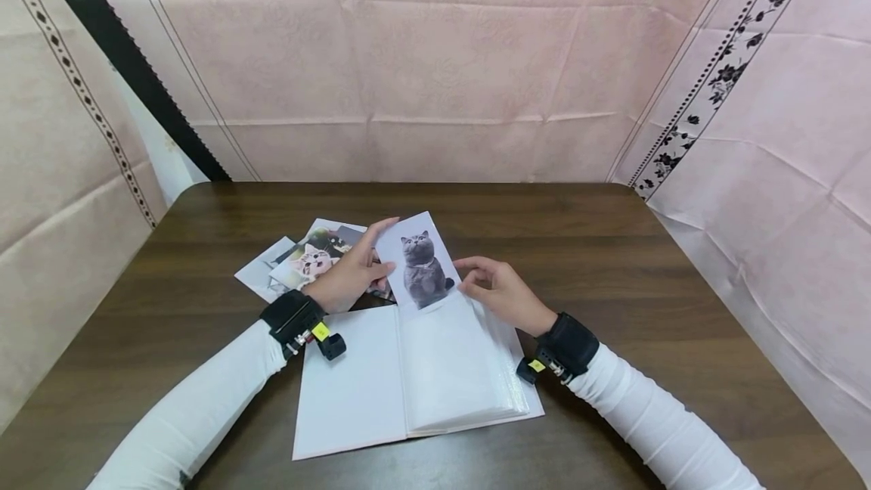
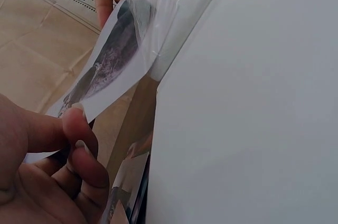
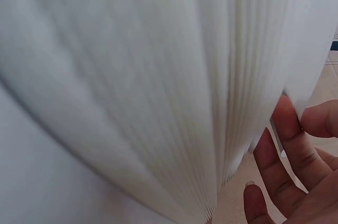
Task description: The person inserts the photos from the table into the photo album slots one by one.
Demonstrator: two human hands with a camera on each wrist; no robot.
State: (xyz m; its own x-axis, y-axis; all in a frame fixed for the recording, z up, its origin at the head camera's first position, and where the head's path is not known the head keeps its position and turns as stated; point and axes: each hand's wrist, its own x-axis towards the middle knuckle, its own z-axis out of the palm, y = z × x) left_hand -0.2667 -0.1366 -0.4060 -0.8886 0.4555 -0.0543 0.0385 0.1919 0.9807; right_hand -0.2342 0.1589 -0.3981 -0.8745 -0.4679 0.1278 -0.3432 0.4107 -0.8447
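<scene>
A photo card of a grey cat (image 1: 423, 267) stands tilted over the top of an open photo album (image 1: 350, 392), its lower end at the mouth of a clear sleeve page (image 1: 452, 369). My left hand (image 1: 357, 267) pinches the card's left edge between thumb and fingers; the left wrist view shows the thumb (image 2: 78, 123) on the card's edge. My right hand (image 1: 500, 289) holds the card's lower right side, thumb and forefinger at the sleeve's top corner. In the right wrist view, fanned album pages (image 3: 185, 76) fill most of the frame beside the right fingers (image 3: 296, 145).
Several other photo cards (image 1: 311, 262), one with a white kitten, lie overlapping behind the album at the left, partly under my left hand. The brown wooden table (image 1: 612, 271) extends around the album. Pale patterned cloth (image 1: 442, 74) hangs behind and at the sides.
</scene>
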